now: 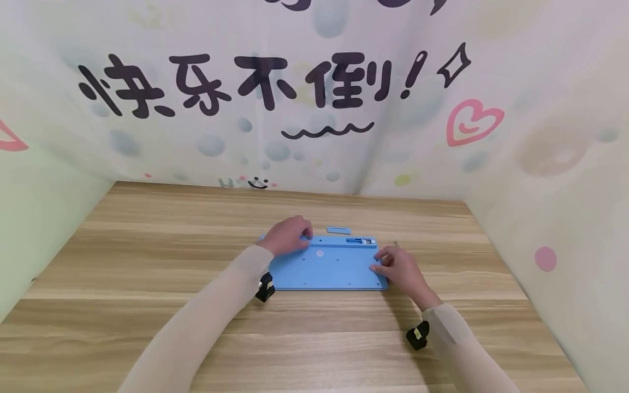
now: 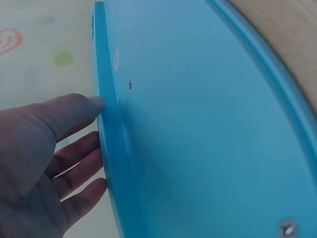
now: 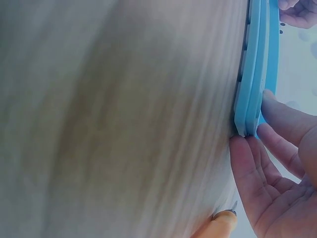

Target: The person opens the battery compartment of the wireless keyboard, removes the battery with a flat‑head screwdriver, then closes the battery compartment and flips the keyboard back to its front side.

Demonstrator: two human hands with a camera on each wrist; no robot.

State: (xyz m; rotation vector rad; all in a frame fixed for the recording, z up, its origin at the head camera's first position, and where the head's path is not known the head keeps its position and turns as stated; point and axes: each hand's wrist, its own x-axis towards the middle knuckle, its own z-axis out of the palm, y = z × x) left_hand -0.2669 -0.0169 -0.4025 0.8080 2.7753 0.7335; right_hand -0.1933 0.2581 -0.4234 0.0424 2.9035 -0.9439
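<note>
A light-blue keyboard (image 1: 339, 273) lies underside up on the wooden table, small screws dotting its back. At the right of its raised rear ridge, the battery compartment (image 1: 358, 240) is uncovered; its contents are too small to make out. My left hand (image 1: 290, 236) grips the rear ridge left of centre. In the left wrist view, its thumb (image 2: 96, 104) touches the ridge while the other fingers lie against the rear face. At the keyboard's right end, my right hand (image 1: 400, 270) holds the side edge, thumb (image 3: 270, 101) on the back panel and fingers at the corner.
Just behind the keyboard lies a small blue battery cover (image 1: 339, 230). An orange-handled tool (image 3: 216, 227), mostly cut off, is beside the right hand. A printed white curtain (image 1: 314, 158) bounds the wooden table (image 1: 314, 338) at the back.
</note>
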